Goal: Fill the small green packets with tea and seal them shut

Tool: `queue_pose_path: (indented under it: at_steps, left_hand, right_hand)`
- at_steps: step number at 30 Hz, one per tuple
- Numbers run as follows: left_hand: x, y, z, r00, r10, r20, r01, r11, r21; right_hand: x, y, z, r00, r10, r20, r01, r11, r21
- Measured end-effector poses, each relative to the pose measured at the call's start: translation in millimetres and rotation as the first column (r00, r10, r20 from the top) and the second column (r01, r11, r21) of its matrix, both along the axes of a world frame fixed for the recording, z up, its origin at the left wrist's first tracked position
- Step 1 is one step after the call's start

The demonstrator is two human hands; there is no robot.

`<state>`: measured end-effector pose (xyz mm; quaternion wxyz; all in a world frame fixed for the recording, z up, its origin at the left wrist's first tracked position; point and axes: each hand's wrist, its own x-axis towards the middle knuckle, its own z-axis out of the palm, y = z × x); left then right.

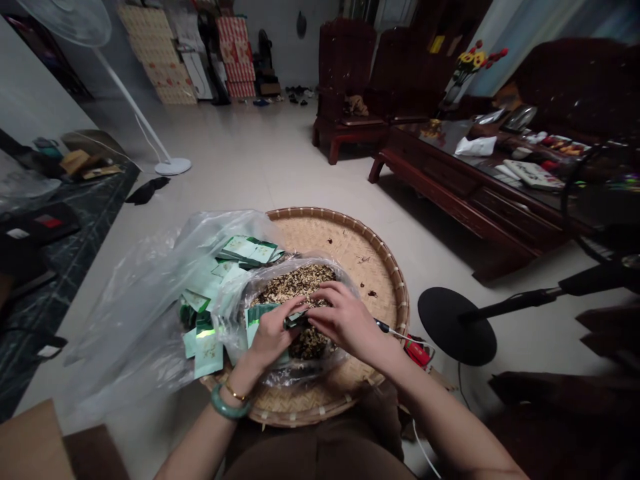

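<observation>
My left hand (273, 333) is closed around a small green packet (296, 320), whose top edge shows dark between the fingers. My right hand (345, 320) is curled with its fingertips at that packet's mouth; what they pinch, if anything, is hidden. Both hands are over a clear plastic bag (345, 273) full of dried, dark-and-pale loose bits (295, 280). This bag rests on a round woven bamboo tray (350, 233). Left of it, several pale green packets (207, 347) lie in and around a large clear plastic sheet or bag (150, 320).
A black round stand base (457, 327) is on the floor to the right, close to a red object (417, 350) with a white cable. Beyond are a dark wooden table (430, 180) and chairs (345, 80). A white fan (173, 165) stands at left, and a cardboard box (30, 443) sits lower left.
</observation>
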<state>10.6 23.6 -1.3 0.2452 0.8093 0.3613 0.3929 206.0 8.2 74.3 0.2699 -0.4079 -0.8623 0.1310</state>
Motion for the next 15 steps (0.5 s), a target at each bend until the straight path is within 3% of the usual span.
queue_pose_path:
  at_steps: [3, 6, 15]
  left_hand:
    - [-0.4, 0.6, -2.7, 0.999, 0.009, -0.043, -0.007, 0.999, 0.048]
    - [-1.5, -0.2, -4.9, 0.998, 0.023, -0.059, -0.020, 0.999, 0.046]
    - [-1.9, -3.6, -3.1, 0.999, 0.037, -0.009, -0.038, 0.980, -0.194]
  right_hand:
    - [-13.5, 1.6, 9.3, 0.954, -0.052, 0.296, 0.069, 0.996, -0.048]
    - [-26.9, 5.1, 11.3, 0.905, -0.065, 0.421, 0.108, 0.991, -0.081]
    - [-9.5, 12.9, 14.9, 0.974, 0.038, 0.225, 0.007, 0.981, -0.194]
